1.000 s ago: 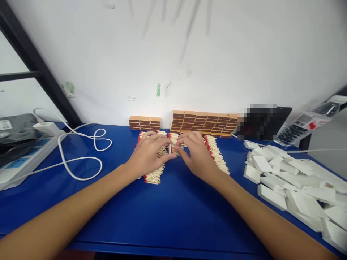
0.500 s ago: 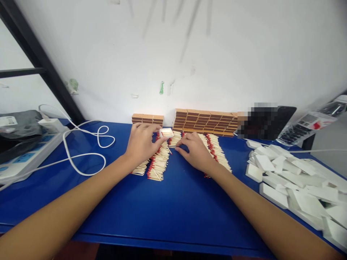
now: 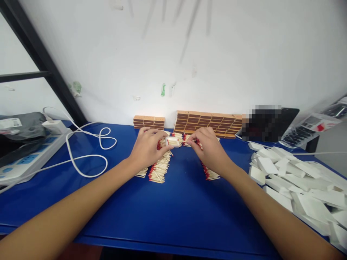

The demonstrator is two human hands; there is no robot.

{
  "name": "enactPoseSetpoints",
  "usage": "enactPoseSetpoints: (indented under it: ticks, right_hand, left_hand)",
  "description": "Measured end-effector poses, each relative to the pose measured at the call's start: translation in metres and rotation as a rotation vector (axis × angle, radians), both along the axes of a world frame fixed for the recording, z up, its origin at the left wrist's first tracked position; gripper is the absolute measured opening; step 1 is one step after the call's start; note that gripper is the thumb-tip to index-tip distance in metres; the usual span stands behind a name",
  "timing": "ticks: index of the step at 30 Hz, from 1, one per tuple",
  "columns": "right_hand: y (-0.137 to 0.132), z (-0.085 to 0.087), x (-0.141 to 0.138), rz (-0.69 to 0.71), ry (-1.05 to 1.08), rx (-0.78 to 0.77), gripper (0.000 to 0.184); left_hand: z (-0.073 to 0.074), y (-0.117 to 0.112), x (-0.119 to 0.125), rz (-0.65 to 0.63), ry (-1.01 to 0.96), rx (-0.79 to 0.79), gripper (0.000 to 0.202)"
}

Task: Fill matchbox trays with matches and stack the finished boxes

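Observation:
My left hand is closed on a small white matchbox tray, held just above the rows of red-tipped matches spread on the blue table. My right hand pinches a few matches at its fingertips, right beside the tray's right end. More matches lie under and behind the right hand, partly hidden by it.
Brown matchbox sleeves are stacked against the wall, a low stack and a taller one. A heap of white trays fills the right side. A white cable and power strip lie at left; a dark device at back right.
My left hand lifted the white tray from the pile, then brought it lower and to the right. My right hand gathered matches and rose to meet the tray.

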State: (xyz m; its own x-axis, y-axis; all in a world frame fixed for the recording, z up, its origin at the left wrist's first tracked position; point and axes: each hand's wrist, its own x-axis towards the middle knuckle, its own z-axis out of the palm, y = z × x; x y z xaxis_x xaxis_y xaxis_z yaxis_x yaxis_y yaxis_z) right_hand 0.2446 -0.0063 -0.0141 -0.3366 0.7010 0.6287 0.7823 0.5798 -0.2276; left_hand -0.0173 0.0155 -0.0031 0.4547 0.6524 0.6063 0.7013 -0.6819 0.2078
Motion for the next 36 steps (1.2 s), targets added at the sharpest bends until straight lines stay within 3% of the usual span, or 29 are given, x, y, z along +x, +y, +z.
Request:
enactPoseSetpoints:
  ticks: [9, 14, 19, 26, 36]
  right_hand:
    - [-0.005, -0.004, -0.017, 0.073, 0.071, 0.055, 0.010]
    - [0.003, -0.010, -0.013, -0.017, 0.140, 0.065, 0.011]
    - [0.014, -0.022, -0.011, 0.033, 0.018, -0.047, 0.011]
    - [0.021, -0.030, -0.015, 0.053, -0.088, -0.120, 0.010]
    - [0.017, -0.023, -0.010, 0.025, -0.230, -0.150, 0.015]
  left_hand:
    - [-0.002, -0.011, 0.008, -0.175, -0.004, -0.012, 0.034]
    - [-0.003, -0.003, 0.004, -0.030, -0.058, 0.015, 0.033]
    - [0.002, 0.006, -0.002, 0.106, -0.129, 0.029, 0.032]
    - [0.006, 0.004, -0.003, 0.123, -0.092, 0.028, 0.030]
    - [0.005, 0.004, -0.004, 0.099, -0.071, 0.030, 0.032]
